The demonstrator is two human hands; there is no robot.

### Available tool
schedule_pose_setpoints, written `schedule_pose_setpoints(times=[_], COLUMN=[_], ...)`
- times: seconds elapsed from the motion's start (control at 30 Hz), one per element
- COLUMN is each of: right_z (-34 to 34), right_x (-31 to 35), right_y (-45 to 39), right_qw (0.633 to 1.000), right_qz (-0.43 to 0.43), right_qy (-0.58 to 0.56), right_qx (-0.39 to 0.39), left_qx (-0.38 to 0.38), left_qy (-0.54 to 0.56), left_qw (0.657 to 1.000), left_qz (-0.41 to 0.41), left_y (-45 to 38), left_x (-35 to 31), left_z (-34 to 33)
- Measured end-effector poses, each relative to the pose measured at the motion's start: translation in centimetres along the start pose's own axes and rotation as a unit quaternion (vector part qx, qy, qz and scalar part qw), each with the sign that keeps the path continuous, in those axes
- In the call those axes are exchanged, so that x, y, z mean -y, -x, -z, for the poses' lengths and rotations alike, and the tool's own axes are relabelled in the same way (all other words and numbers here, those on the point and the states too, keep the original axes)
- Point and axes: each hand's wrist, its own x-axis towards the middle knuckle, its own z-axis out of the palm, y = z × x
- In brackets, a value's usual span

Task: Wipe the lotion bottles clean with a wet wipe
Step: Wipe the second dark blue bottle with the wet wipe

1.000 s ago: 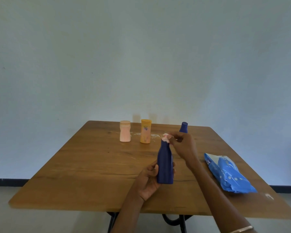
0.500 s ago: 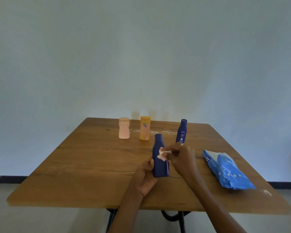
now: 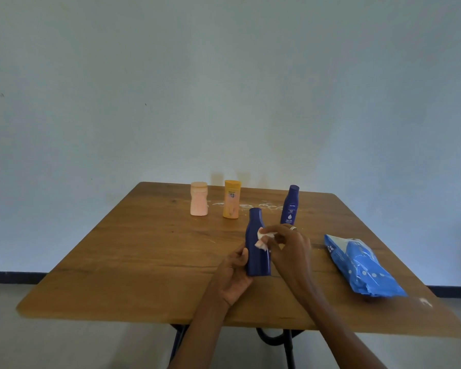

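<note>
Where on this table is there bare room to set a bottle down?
The table's left half, in front of the pink bottle, is bare. Crowded: the back row with the yellow bottle, Nivea bottle and lotion smears; the wipes pack fills the right.

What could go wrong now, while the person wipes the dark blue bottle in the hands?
The left hand grips only the lower part of the held blue bottle, so the right hand pressing the wet wipe on it might tip it or make it slip. The right arm might also knock the standing blue bottle just behind it.
</note>
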Motion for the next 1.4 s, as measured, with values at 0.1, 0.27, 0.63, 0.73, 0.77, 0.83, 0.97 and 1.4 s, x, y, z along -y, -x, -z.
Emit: schedule_pose_setpoints(times=[0.1,0.27,0.63,0.73,0.77,0.83,0.97,1.4], right_z=[-0.1,-1.0,-3.3,-2.8,-2.6,-2.3,-1.4,-1.7], right_x=[-0.3,-1.4,0.4,1.0,1.2,1.6,2.1,0.2], right_y=[2.1,6.4,6.1,4.6,4.0,2.7,-0.2,2.7], right_qw=[1.0,0.995,0.996,0.993,0.993,0.995,0.995,0.995], right_qz=[-0.012,-0.085,-0.026,-0.015,0.002,0.042,0.068,-0.013], right_qy=[0.002,-0.032,-0.079,-0.105,-0.1,-0.067,-0.007,-0.101], right_qx=[0.014,0.042,0.01,-0.05,-0.059,-0.065,-0.075,-0.018], left_qx=[-0.018,-0.021,-0.062,-0.041,-0.032,-0.004,0.028,0.018], left_qy=[0.023,0.047,0.07,0.034,0.013,-0.036,-0.075,0.015], left_qw=[1.0,0.999,0.995,0.998,0.999,0.999,0.996,0.997], left_qz=[0.004,0.009,0.02,0.015,0.007,-0.029,-0.049,-0.069], left_y=[0.1,-0.3,0.0,0.1,0.2,0.3,0.0,-0.3], left_x=[-0.2,-0.3,-0.5,-0.3,-0.3,-0.2,-0.1,-0.4], left_z=[0.0,0.3,0.4,0.4,0.2,0.0,-0.1,0.3])
